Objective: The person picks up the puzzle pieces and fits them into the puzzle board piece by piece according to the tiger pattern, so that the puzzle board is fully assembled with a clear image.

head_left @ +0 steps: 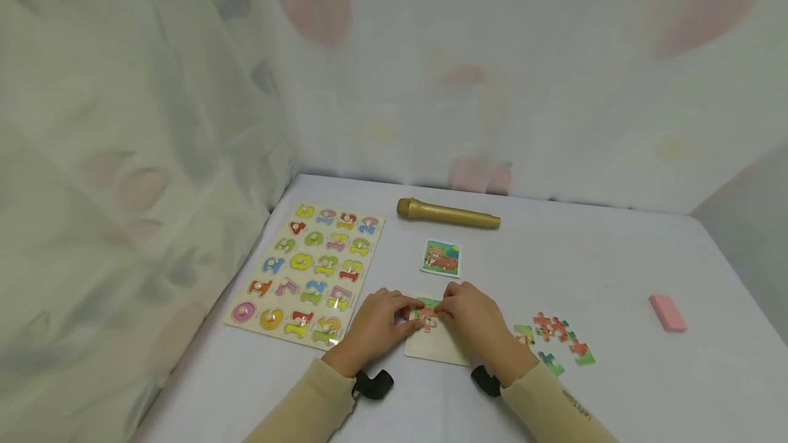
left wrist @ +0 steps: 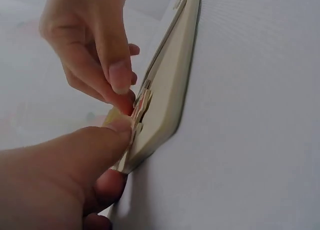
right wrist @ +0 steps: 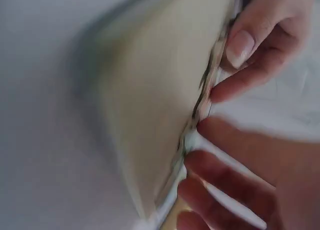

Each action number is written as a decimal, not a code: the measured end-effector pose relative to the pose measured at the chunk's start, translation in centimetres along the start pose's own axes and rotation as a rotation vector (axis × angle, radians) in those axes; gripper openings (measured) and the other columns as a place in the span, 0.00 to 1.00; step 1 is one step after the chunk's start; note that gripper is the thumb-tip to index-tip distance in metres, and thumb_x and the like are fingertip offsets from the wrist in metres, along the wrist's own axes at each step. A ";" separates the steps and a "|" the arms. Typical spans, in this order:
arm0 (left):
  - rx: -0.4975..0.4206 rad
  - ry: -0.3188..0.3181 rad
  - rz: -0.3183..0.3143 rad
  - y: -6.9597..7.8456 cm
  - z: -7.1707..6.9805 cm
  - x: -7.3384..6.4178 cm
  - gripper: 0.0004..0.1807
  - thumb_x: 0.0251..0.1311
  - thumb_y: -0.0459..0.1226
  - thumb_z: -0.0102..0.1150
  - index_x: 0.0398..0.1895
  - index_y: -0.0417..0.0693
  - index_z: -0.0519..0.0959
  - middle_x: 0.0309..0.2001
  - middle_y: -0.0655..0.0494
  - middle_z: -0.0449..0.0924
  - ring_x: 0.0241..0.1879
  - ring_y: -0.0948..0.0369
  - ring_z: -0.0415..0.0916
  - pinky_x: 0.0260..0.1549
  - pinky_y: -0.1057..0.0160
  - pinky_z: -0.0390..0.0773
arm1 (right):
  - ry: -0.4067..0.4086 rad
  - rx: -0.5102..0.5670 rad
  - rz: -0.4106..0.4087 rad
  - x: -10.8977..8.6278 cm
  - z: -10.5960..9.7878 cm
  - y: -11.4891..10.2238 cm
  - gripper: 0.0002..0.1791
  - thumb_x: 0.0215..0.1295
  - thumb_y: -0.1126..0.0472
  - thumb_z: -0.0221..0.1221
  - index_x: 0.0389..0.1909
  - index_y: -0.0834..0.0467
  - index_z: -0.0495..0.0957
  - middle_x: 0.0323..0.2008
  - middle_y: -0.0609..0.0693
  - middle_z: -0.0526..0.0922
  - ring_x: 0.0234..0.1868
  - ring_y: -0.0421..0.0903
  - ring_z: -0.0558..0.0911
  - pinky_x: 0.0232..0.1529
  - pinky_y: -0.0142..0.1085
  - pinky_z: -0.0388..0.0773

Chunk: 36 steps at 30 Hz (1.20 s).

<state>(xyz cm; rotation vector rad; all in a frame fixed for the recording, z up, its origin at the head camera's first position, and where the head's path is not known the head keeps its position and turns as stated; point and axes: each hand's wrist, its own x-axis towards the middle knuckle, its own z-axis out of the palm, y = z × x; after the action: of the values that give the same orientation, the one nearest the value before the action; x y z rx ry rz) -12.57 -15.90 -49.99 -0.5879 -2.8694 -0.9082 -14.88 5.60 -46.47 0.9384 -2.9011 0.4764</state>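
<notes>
Though close together, 2 hands (head_left: 378,323) (head_left: 473,316) over puzzle board (head_left: 434,348) edges, room nearside.

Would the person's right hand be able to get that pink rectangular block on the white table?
Probably yes, by stretching right: only loose, flat green-and-orange jigsaw pieces lie between the right hand and the pink rectangular block, so the way looks free. First it must leave the flat cream puzzle board.

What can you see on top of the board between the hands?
Orange and green pieces lie on the board, toward its far side; the near part is pale. Whatever the left hand and right hand cover cannot be seen.
</notes>
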 end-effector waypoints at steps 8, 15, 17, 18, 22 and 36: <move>-0.026 -0.025 -0.027 0.0 0.4 0.3 0.18 0.64 0.48 0.74 0.55 0.53 0.88 0.24 0.73 0.70 0.27 0.68 0.64 0.30 0.67 0.65 | -0.030 -0.292 -0.105 -2.0 0.0 -0.2 0.17 0.67 0.51 0.72 0.54 0.48 0.86 0.47 0.46 0.82 0.48 0.49 0.78 0.49 0.47 0.80; 0.025 -0.116 -0.066 0.7 0.1 0.7 0.22 0.64 0.48 0.74 0.59 0.54 0.86 0.23 0.71 0.69 0.27 0.68 0.64 0.28 0.67 0.65 | -0.053 -0.390 -0.102 -3.2 0.4 -0.5 0.23 0.68 0.43 0.69 0.60 0.45 0.81 0.52 0.48 0.80 0.50 0.51 0.78 0.49 0.49 0.78; 0.054 -0.134 -0.067 0.9 -0.1 0.8 0.22 0.64 0.48 0.74 0.59 0.54 0.86 0.23 0.71 0.69 0.26 0.68 0.64 0.27 0.67 0.65 | -0.037 -0.369 -0.101 -3.2 0.5 -0.5 0.22 0.69 0.44 0.68 0.60 0.44 0.81 0.52 0.49 0.80 0.51 0.52 0.78 0.48 0.49 0.78; 0.067 -0.142 -0.066 1.0 -0.2 0.9 0.22 0.64 0.48 0.74 0.58 0.53 0.86 0.23 0.71 0.69 0.26 0.68 0.65 0.27 0.67 0.66 | -0.029 -0.357 -0.105 -3.2 0.5 -0.5 0.22 0.69 0.44 0.68 0.60 0.44 0.81 0.52 0.50 0.80 0.51 0.52 0.78 0.48 0.49 0.78; 0.105 -0.179 -0.064 1.0 -0.9 1.1 0.21 0.65 0.48 0.73 0.58 0.53 0.84 0.24 0.69 0.70 0.26 0.67 0.66 0.27 0.67 0.68 | -0.022 -0.308 -0.105 -2.8 0.6 -0.5 0.22 0.69 0.46 0.69 0.62 0.43 0.82 0.52 0.52 0.79 0.50 0.53 0.77 0.47 0.49 0.78; 0.091 -0.259 -0.114 1.9 -2.0 1.6 0.21 0.66 0.48 0.72 0.59 0.52 0.82 0.26 0.67 0.71 0.27 0.66 0.68 0.28 0.66 0.69 | -0.065 -0.344 -0.078 -3.0 1.0 -1.0 0.25 0.72 0.42 0.65 0.65 0.47 0.79 0.56 0.47 0.78 0.58 0.50 0.76 0.56 0.49 0.76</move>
<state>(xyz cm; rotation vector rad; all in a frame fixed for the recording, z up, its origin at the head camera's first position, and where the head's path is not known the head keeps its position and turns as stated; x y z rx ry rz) -13.39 -15.14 -47.03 -0.5763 -3.1851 -0.7609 -11.80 6.20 -47.63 1.0192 -2.8546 -0.0599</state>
